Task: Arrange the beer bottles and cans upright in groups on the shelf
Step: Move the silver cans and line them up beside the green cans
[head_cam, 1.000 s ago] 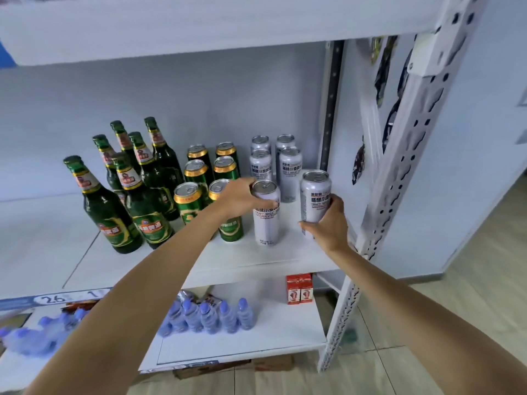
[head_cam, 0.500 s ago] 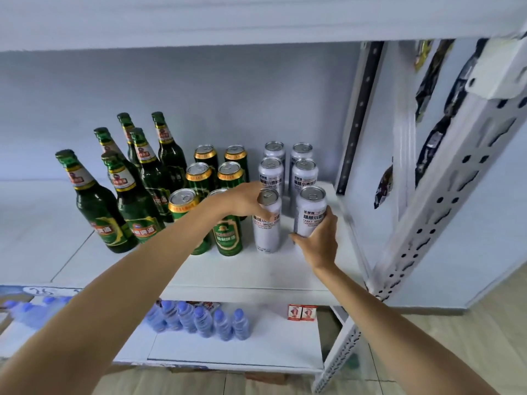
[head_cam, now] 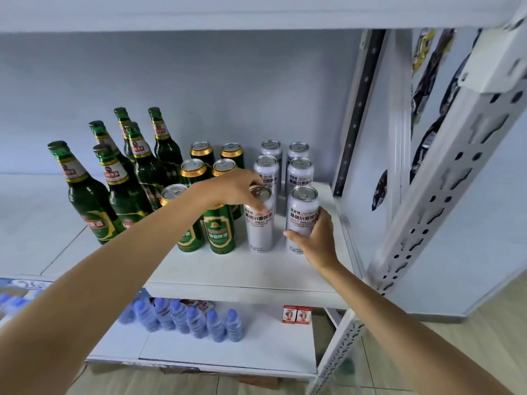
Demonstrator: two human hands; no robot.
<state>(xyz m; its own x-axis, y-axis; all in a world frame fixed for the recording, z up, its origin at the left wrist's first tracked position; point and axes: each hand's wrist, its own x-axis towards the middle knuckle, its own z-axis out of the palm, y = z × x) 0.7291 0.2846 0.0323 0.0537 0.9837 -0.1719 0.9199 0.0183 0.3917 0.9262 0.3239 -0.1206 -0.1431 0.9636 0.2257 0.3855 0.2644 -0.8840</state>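
Head view, upright white cans; green bottles

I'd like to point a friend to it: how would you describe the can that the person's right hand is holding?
Start at the white shelf carrying the beer, and go to its right end, where silver cans stand in two columns beside the green cans. The right hand holds the front silver can of the right column. It is the one nearest the perforated white upright.

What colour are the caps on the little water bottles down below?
Blue caps on the small clear plastic water bottles, seen in the head view.
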